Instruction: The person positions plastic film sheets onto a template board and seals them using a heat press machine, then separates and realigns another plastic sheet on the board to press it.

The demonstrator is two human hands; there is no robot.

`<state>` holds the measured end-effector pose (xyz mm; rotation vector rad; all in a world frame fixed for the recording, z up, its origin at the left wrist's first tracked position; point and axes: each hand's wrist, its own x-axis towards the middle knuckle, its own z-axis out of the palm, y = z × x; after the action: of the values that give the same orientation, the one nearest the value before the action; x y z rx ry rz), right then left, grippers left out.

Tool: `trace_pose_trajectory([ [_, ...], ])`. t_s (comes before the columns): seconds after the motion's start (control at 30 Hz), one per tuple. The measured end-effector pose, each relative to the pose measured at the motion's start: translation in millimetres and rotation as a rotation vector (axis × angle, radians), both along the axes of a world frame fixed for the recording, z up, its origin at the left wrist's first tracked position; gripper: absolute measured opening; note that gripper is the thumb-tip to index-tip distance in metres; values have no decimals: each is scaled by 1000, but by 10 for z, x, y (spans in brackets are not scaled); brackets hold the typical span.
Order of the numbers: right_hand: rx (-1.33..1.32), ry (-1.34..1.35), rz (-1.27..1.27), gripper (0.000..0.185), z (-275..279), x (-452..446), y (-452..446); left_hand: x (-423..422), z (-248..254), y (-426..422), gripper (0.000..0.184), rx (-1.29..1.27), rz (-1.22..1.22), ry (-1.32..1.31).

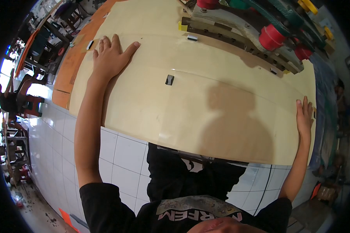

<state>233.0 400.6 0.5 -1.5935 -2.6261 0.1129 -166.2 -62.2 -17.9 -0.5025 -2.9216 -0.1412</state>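
Observation:
My left hand (112, 57) lies flat near the upper left of a cream sheet (151, 97) that covers the table, its fingers spread and holding nothing. Just beyond its fingertips, at the sheet's left edge, is a small black and white piece (90, 45). On the far right, my right hand (305, 115) rests on the sheet's right edge with its fingers extended and somewhat apart. Beside it a small dark piece (314, 113) shows at the edge. A small dark block (169, 80) sits near the middle of the sheet, between my two hands.
A heavy metal frame with red and green parts (272, 37) stands at the back right. Near its lower edge are a small block (192, 38) and another (273, 71). Orange board (62, 83) shows at left. Beyond it, a person (19, 93) is beside a red stool (34, 106).

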Motion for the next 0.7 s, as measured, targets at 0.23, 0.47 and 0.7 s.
trace_pose_trajectory([
  [0.23, 10, 8, 5, 85, -21, 14, 31, -14, -45, -19, 99, 76, -37, 27],
  [0.47, 21, 5, 8, 87, -22, 10, 17, 18, 6, 0, 98, 50, -12, 2],
  [0.7, 17, 7, 5, 86, -12, 10, 5, 19, 6, 7, 99, 5, 19, -16],
])
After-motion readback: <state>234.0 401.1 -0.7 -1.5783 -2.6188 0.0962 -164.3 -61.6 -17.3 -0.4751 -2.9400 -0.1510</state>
